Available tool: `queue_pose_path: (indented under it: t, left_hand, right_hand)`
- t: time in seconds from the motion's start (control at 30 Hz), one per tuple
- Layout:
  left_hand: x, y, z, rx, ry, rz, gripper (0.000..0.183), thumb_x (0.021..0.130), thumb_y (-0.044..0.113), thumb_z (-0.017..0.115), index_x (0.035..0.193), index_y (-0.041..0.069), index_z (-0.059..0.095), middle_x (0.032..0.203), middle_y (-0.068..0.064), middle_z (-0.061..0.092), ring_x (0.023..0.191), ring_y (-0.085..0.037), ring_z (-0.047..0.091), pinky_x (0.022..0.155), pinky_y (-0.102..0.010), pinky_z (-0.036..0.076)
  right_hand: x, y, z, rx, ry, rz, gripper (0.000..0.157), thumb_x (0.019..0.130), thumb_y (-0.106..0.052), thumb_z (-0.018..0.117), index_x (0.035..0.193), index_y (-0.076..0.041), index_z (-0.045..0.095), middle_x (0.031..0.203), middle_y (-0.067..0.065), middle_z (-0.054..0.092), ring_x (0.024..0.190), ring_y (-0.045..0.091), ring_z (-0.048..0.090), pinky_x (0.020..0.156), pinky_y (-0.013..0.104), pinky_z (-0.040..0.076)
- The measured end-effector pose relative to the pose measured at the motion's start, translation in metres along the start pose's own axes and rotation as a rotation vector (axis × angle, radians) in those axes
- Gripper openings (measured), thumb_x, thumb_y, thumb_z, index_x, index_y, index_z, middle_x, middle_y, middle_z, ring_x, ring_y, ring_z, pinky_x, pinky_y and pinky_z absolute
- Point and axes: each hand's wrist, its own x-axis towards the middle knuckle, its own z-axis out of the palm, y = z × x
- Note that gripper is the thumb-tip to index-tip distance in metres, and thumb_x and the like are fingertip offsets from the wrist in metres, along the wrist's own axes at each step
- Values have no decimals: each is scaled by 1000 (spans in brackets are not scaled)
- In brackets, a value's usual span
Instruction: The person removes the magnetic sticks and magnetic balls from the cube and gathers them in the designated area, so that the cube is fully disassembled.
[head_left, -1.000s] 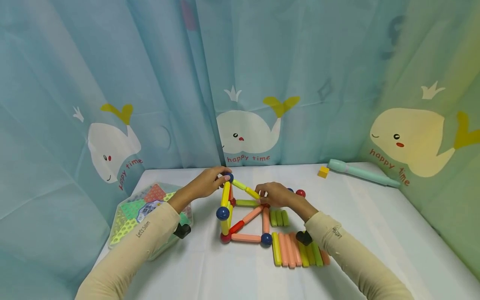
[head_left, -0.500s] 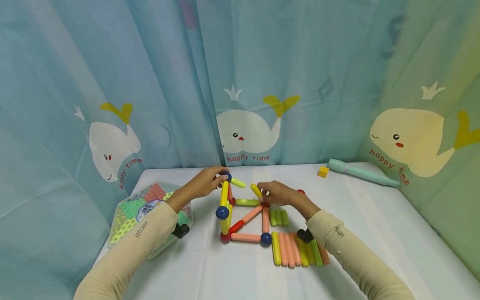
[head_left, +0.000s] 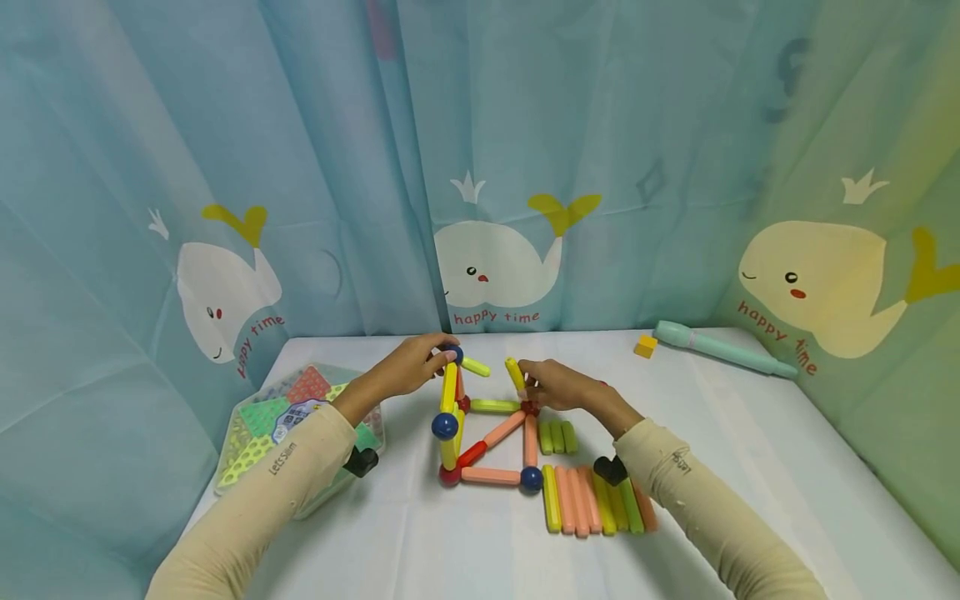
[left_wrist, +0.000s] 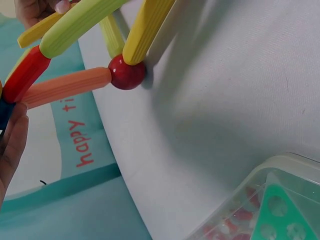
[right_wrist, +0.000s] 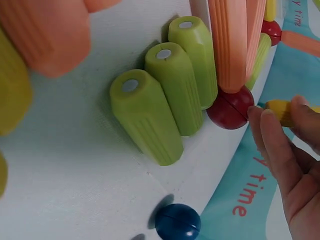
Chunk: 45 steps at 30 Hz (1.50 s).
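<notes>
A frame of magnetic rods and balls stands on the table. My left hand grips the blue ball at its upper back corner, from which a short lime rod sticks out to the right. My right hand pinches a yellow rod between thumb and fingers, tilted upright over the red ball at the back right corner. The upper end of this yellow rod stands apart from the lime rod. In the right wrist view a fingertip is beside the red ball; whether it touches cannot be told.
Right of the frame lie several short green rods and a row of longer pink, yellow and green rods. A clear box stands at left. A blue ball, yellow cube and teal pen-like stick lie farther right.
The yellow rod in my right hand came away from the lime rod and tipped toward upright as the hand shifted slightly right. My left hand stays on the blue ball.
</notes>
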Motion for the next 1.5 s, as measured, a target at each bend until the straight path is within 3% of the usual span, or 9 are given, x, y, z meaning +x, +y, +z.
queue_pose_path:
  t: [0.2, 0.33, 0.53, 0.63, 0.73, 0.83, 1.17, 1.3, 1.5]
  left_hand:
    - [-2, 0, 1, 12, 1, 3, 40, 107, 26, 50, 141, 6, 53, 119, -10, 67, 97, -23, 69, 83, -31, 59]
    - [-3, -1, 2, 22, 4, -7, 40, 107, 27, 50, 141, 7, 53, 119, -9, 67, 93, -16, 67, 83, -30, 59]
    - [-5, -2, 2, 25, 11, -23, 39, 107, 28, 50, 141, 8, 53, 118, -8, 67, 93, -17, 67, 84, -31, 59]
    - [-5, -3, 2, 19, 12, -30, 40, 106, 28, 51, 141, 9, 53, 118, -8, 66, 95, -20, 68, 86, -32, 59]
    - [-5, -4, 2, 13, 10, -23, 40, 107, 28, 50, 141, 8, 53, 118, -9, 66, 97, -22, 68, 87, -32, 59]
    - [-6, -5, 2, 13, 11, -14, 41, 107, 28, 50, 141, 7, 53, 117, -9, 67, 97, -22, 68, 86, -33, 59]
    - [-5, -4, 0, 19, 12, -13, 40, 107, 28, 50, 141, 9, 52, 117, -10, 67, 97, -24, 69, 86, -33, 59]
    - [-4, -2, 0, 21, 12, -23, 40, 107, 29, 50, 142, 10, 52, 117, -10, 67, 96, -21, 68, 87, -33, 59]
    - [-3, -1, 1, 24, 16, -16, 40, 107, 29, 49, 142, 10, 52, 116, -10, 67, 95, -21, 68, 86, -33, 59]
  right_hand:
    - [-7, 6, 3, 83, 45, 30, 13, 101, -15, 62, 99, -6, 54, 101, 17, 71, 85, 21, 69, 70, 31, 57]
    - [-20, 9, 5, 217, 85, 41, 15, 100, -17, 64, 95, -7, 54, 97, 16, 69, 82, 28, 69, 62, 29, 56]
    - [-50, 11, -3, 372, 138, 76, 15, 98, -17, 66, 101, -4, 59, 88, 19, 65, 74, 39, 62, 54, 28, 51]
    - [-70, 12, -9, 432, 158, 102, 33, 98, -17, 66, 123, 0, 53, 89, 17, 65, 73, 38, 61, 54, 28, 50]
    - [-96, 12, -14, 475, 176, 119, 64, 98, -17, 67, 150, -5, 32, 88, 14, 64, 72, 33, 61, 56, 30, 51]
    - [-124, 17, -15, 476, 184, 122, 77, 98, -17, 67, 158, -12, 19, 85, 11, 64, 70, 29, 62, 57, 31, 52]
    - [-203, 53, 11, 534, 38, 269, 52, 98, -16, 64, 139, 4, 38, 78, 7, 58, 61, 13, 53, 51, 25, 44]
    - [-211, 62, 27, 497, 4, 265, 44, 99, -18, 64, 131, 7, 48, 71, 0, 57, 59, 7, 51, 51, 23, 43]
    - [-206, 59, 35, 445, 12, 304, 42, 99, -23, 65, 129, 5, 55, 69, 1, 56, 56, 7, 49, 51, 21, 41]
